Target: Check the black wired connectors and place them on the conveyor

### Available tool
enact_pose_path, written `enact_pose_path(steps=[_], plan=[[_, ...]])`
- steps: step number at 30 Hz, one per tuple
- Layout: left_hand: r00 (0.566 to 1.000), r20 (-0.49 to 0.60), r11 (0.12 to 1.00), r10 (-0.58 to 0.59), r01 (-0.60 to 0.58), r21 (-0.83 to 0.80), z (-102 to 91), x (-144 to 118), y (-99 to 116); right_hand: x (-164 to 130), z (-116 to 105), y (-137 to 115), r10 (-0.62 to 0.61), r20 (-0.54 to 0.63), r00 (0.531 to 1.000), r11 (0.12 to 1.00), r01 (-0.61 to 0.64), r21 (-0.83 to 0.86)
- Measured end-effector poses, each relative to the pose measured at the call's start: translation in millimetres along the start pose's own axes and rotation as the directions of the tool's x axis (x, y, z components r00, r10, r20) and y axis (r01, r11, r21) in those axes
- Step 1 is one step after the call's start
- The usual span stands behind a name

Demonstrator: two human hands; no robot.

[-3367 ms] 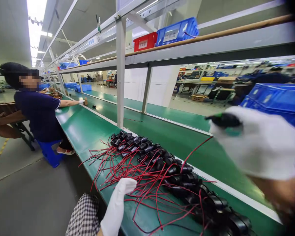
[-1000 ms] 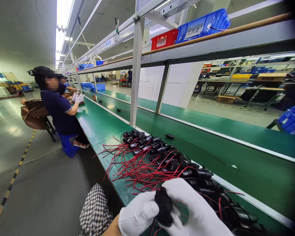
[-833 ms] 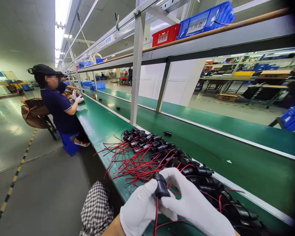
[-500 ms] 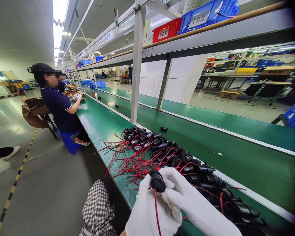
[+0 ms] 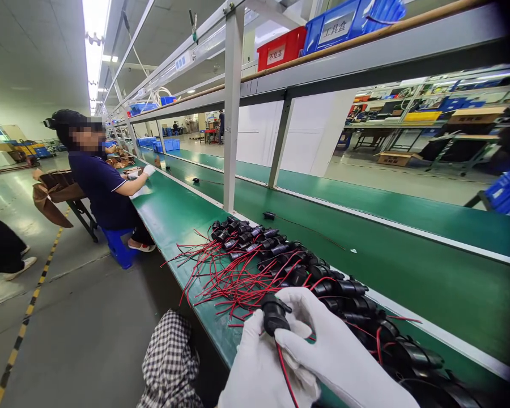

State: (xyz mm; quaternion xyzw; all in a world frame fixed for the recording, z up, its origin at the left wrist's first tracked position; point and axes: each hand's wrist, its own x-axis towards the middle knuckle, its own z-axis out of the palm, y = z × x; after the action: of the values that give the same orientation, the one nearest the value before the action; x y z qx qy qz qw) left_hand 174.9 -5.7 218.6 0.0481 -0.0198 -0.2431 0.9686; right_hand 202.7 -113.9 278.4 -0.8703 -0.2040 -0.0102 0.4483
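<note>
Both my hands wear white gloves and meet over the near edge of the green bench. Between them is a black cylindrical part [image 5: 275,315] with a flange near its top and a red-and-black wire [image 5: 286,374] hanging from its lower end. My left hand [image 5: 259,365] closes round it from the left, thumb on its side. From the right, my right hand [image 5: 323,340] grips it with thumb and fingers; some fingertips are hidden behind the part. Just beyond lies a pile of similar black parts [image 5: 276,243], their red wires [image 5: 233,283] spread toward the bench edge.
A long green bench [image 5: 170,198] runs away from me beside a belt [image 5: 323,226] carrying a loose black part [image 5: 269,215]. A white post [image 5: 232,113] rises behind the pile. Red [image 5: 281,48] and blue bins [image 5: 335,28] stand on the shelf. A seated co-worker [image 5: 97,181] is at left.
The black part has been turned in my hands, so its side and flange show now. Loose items on the belt have shifted left. The co-worker's hand has reached out toward the belt.
</note>
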Motion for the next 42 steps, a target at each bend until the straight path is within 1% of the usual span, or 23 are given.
enact_pose_path(steps=[2, 3, 5, 7, 9, 11, 13, 16, 19, 21, 22, 25, 27, 28, 29, 31, 33, 35, 37, 38, 39, 40, 42], plan=[[0.996, 0.014, 0.961, 0.086, -0.086, 0.262, 0.6, -5, 8, -1, -3, 8, -0.139, -0.048, 0.989, 0.984, 0.133, -0.121], [0.988, 0.048, 0.887, 0.144, -0.151, 0.437, 0.8, -8, 14, -2, -6, 12, -0.222, -0.051, 0.974, 0.962, 0.21, -0.178], [0.961, 0.167, 0.613, 0.22, -0.269, 0.743, 2.0, -15, 27, -3, -12, 20, -0.383, -0.012, 0.924, 0.893, 0.366, -0.26], [0.933, 0.274, 0.266, 0.233, -0.333, 0.905, 4.5, -21, 40, -6, -17, 25, -0.483, 0.025, 0.875, 0.834, 0.469, -0.292], [0.905, 0.358, -0.037, 0.229, -0.36, 0.932, 7.1, -25, 50, -8, -20, 25, -0.496, 0.035, 0.867, 0.822, 0.482, -0.304], [0.873, 0.43, -0.248, 0.23, -0.374, 0.894, 8.7, -26, 55, -10, -20, 22, -0.508, 0.029, 0.861, 0.815, 0.491, -0.306], [0.854, 0.48, -0.315, 0.2, -0.408, 0.857, 9.1, -25, 56, -12, -17, 17, -0.55, 0.019, 0.835, 0.793, 0.529, -0.303], [0.849, 0.507, -0.32, 0.148, -0.444, 0.837, 9.8, -26, 56, -14, -14, 11, -0.626, -0.002, 0.78, 0.744, 0.597, -0.3], [0.852, 0.504, -0.363, 0.139, -0.429, 0.827, 10.8, -27, 54, -13, -15, 8, -0.653, 0.02, 0.757, 0.72, 0.629, -0.292], [0.824, 0.528, -0.411, 0.205, -0.417, 0.811, 9.0, -27, 49, -10, -17, 9, -0.634, 0.014, 0.773, 0.751, 0.621, -0.225], [0.795, 0.549, -0.442, 0.26, -0.408, 0.799, 6.8, -27, 45, -8, -18, 11, -0.611, 0.001, 0.792, 0.781, 0.603, -0.16], [0.652, 0.623, -0.545, 0.432, -0.362, 0.756, -3.0, -24, 30, 2, -17, 21, -0.478, -0.026, 0.878, 0.87, 0.477, 0.121], [0.593, 0.626, -0.576, 0.506, -0.308, 0.757, -7.3, -22, 22, 7, -14, 26, -0.354, -0.009, 0.935, 0.893, 0.341, 0.292], [0.588, 0.611, -0.575, 0.53, -0.28, 0.769, -7.4, -22, 20, 9, -13, 28, -0.291, 0.0, 0.957, 0.896, 0.273, 0.349], [0.604, 0.576, -0.555, 0.551, -0.25, 0.793, -6.1, -22, 20, 10, -11, 29, -0.238, 0.009, 0.971, 0.897, 0.216, 0.386], [0.691, 0.455, -0.444, 0.562, -0.211, 0.87, -0.5, -22, 23, 10, -8, 28, -0.165, 0.03, 0.986, 0.899, 0.138, 0.416], [0.807, 0.288, -0.19, 0.515, -0.22, 0.957, 4.9, -23, 27, 9, -6, 26, -0.143, 0.076, 0.987, 0.895, 0.096, 0.435], [0.907, 0.153, 0.183, 0.392, -0.24, 0.953, 6.3, -21, 30, 8, -3, 27, -0.147, 0.132, 0.98, 0.875, 0.066, 0.479], [0.969, 0.066, 0.573, 0.237, -0.194, 0.796, 4.2, -18, 30, 9, 0, 30, -0.155, 0.164, 0.974, 0.855, 0.049, 0.517], [0.987, 0.025, 0.728, 0.157, -0.133, 0.672, 2.9, -16, 29, 10, 1, 31, -0.156, 0.168, 0.973, 0.85, 0.046, 0.525], [0.996, -0.007, 0.842, 0.085, -0.068, 0.536, 2.0, -14, 27, 11, 3, 31, -0.15, 0.161, 0.975, 0.85, 0.044, 0.524], [0.999, -0.033, 0.915, 0.014, 0.001, 0.404, 1.8, -13, 26, 12, 4, 31, -0.148, 0.156, 0.977, 0.853, 0.046, 0.521], [0.994, -0.053, 0.971, -0.093, 0.102, 0.214, 3.1, -11, 24, 14, 6, 29, -0.128, 0.151, 0.98, 0.86, 0.034, 0.509]])
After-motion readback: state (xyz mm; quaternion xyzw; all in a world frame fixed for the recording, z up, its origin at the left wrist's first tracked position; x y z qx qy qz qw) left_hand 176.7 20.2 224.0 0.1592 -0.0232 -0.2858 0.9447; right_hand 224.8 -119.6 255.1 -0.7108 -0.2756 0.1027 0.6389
